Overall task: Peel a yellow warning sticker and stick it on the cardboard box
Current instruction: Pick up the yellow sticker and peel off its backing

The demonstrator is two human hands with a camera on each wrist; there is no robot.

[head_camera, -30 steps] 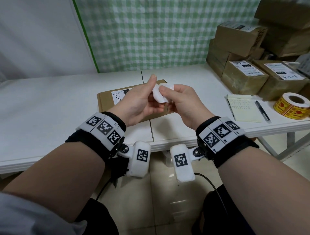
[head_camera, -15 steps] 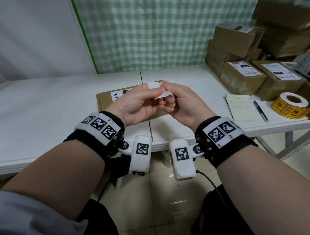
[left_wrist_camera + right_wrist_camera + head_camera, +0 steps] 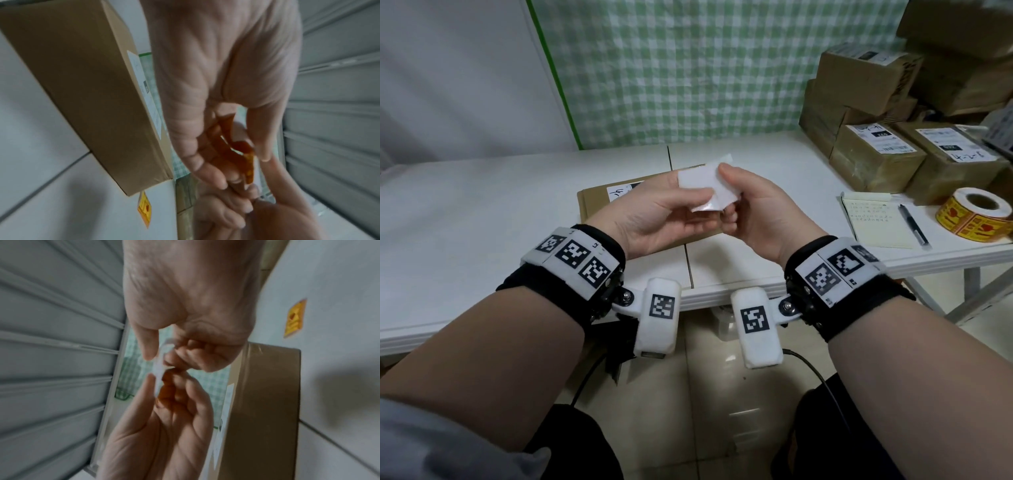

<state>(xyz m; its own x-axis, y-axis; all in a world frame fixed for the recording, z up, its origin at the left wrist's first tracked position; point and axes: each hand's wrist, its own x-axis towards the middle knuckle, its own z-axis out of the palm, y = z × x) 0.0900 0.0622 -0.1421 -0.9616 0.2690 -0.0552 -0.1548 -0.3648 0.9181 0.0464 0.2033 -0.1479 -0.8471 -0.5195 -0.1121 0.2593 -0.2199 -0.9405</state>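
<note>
While both hands are raised together above the near edge of the white bench [image 3: 482,212], the left hand [image 3: 654,219] and the right hand [image 3: 760,212] pinch the same small piece between thumbs and fingertips: a yellow warning sticker [image 3: 247,155] on its white backing paper [image 3: 705,186]. From the head view only the white side shows; the left wrist view shows the orange-yellow printed face curling between the fingers, and the right wrist view shows the white strip [image 3: 159,368] bending away from it at the right thumb. Just beyond the hands, flat on the bench, lies the cardboard box [image 3: 599,202], brown, with a white shipping label [image 3: 621,193] on top. To the right of the right hand sit a pale notepad [image 3: 876,222] with a black pen [image 3: 912,224] beside it, and further right a roll of yellow stickers [image 3: 977,214]. Behind those, taped parcels [image 3: 876,157] with labels are stacked against the wall. A seam [image 3: 681,240] splits the bench top under the hands. A green-and-white checked cloth [image 3: 688,68] hangs behind the bench, with a plain white curtain [image 3: 455,75] to the left of it. Below the wrists is a glossy beige tiled floor [image 3: 705,411].
</note>
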